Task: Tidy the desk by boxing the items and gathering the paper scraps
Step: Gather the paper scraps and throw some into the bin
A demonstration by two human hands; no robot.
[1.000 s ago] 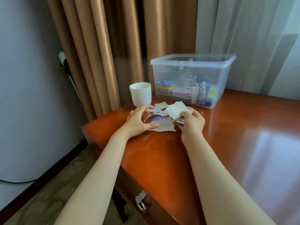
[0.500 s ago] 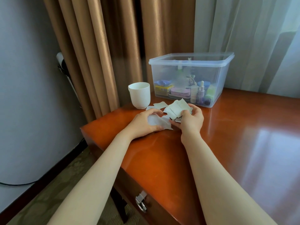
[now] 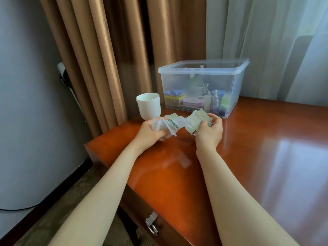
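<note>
Heavy brown curtains (image 3: 106,50) hang beside a sheer white curtain (image 3: 276,41). A white cup (image 3: 148,105) stands upright just before the brown folds. A grey wall (image 3: 26,95) meets patterned carpet (image 3: 58,210) below.

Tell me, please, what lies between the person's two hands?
Paper scraps, held by the left hand and the right hand, bridge the gap in the head view.

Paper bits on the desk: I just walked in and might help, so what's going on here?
A person is gathering torn paper scraps at the desk. The left hand grips a crumpled bunch; the right hand pinches several more pieces. Behind them, the clear box holds bottles and small items, with a white cup standing beside it.
</note>
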